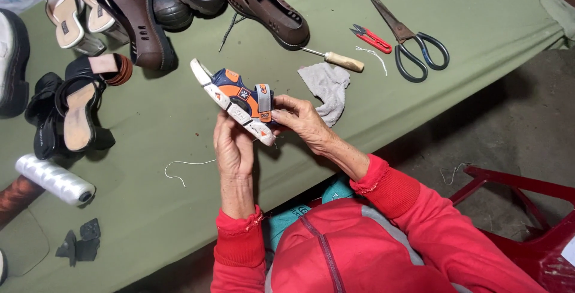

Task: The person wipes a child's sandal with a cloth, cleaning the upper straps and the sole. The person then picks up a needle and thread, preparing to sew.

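Both hands grip a small orange-and-navy child's sandal (239, 98) above the green table (467, 23): left hand (233, 149) fingers closed on its white sole, right hand (302, 119) fingers pinching the near end.

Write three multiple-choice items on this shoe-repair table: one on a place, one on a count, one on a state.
1. Where does the crumpled grey cloth lie?
A. Beside the wooden-handled awl
B. Under the white thread spool
C. On the red plastic chair

2. How many hands hold the small orange-and-navy sandal?
A. None
B. One
C. Two

3. How do the large black-handled scissors lie?
A. Blades wide open
B. Blades closed
C. Held in a hand

Answers: 1 A, the cloth sits just below the awl on the green table cover. 2 C, the left hand and right hand both grip it. 3 B, the blades lie together, untouched.
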